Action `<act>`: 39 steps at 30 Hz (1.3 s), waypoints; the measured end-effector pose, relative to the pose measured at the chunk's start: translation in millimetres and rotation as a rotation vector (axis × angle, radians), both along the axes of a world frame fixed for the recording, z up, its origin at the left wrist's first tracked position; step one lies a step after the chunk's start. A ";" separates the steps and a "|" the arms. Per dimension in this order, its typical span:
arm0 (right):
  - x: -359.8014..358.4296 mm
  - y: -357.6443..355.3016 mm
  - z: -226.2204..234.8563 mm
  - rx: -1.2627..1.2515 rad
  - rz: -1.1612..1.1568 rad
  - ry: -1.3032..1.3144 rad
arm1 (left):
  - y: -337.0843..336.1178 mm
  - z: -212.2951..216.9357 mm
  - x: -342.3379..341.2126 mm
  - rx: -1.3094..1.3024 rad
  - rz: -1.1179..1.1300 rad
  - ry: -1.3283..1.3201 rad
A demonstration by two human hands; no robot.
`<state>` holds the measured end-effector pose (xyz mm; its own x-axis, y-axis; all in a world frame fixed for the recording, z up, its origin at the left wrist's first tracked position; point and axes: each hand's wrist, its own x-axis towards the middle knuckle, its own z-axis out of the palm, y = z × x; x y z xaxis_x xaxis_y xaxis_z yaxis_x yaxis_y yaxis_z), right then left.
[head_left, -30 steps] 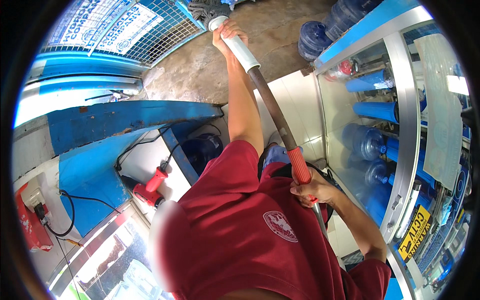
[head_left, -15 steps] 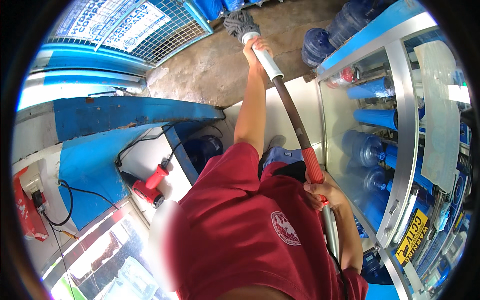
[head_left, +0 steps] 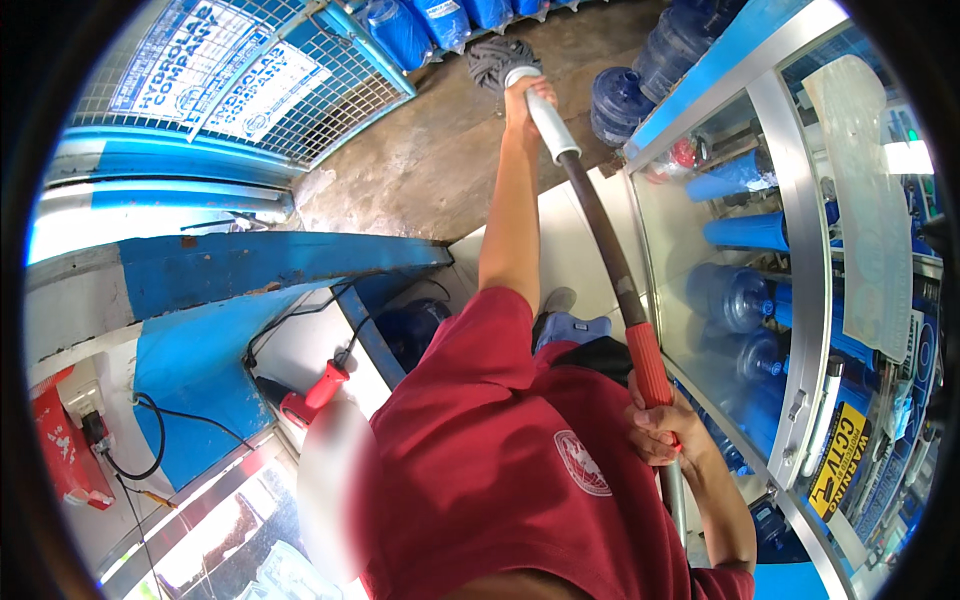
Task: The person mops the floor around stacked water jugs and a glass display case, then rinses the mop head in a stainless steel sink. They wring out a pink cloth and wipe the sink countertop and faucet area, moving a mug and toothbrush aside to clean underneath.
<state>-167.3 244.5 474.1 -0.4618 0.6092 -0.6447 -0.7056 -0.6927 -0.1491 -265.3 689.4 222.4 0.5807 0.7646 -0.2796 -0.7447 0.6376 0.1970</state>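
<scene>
Two-handed on a mop (head_left: pixel 605 240) here, held slantwise from 12 o'clock down toward 5, with the grey mop head (head_left: pixel 497 64) at 12 o'clock near some blue packs (head_left: pixel 398 32). Left hand (head_left: pixel 525 95) up at 12, curled snugly round the white collar (head_left: pixel 553 130) just below the mop head. Right hand (head_left: pixel 658 430) at about 4, closed around the lower end of the red grip (head_left: pixel 650 368), with bare metal pole (head_left: pixel 673 495) poking out below. Can't tell from this angle whether touching the floor (head_left: pixel 440 140) or not. For good control, would treat the upper hold as the guide and the lower one as the anchor. Go firm but not white-knuckled, and move both together so as not to twist the mop. Watch the glass cabinet (head_left: pixel 808 200) at 3 and the big jugs (head_left: pixel 617 105) at 1: pretty tight in there, so probably best to steer in small moves. Mind the mesh gate (head_left: pixel 345 110) at 11 too, maybe easy to snag on.
</scene>
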 end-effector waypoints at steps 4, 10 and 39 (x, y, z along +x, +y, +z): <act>5.1 -4.1 -0.9 0.010 -0.057 0.069 | 19.6 12.8 19.2 -0.058 -0.118 -0.043; 25.9 -7.0 -25.4 0.064 -0.051 -0.003 | 19.7 7.6 31.2 -0.014 -0.008 0.017; -17.5 -78.2 -27.8 0.101 0.080 -0.288 | -64.8 -2.7 -22.3 -0.069 0.116 -1.050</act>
<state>-184.8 166.3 446.4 -0.3181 0.6458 -0.6941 -0.5685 -0.7158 -0.4054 -287.6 624.6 219.6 0.4807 0.8325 0.2753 -0.5775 0.5369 -0.6150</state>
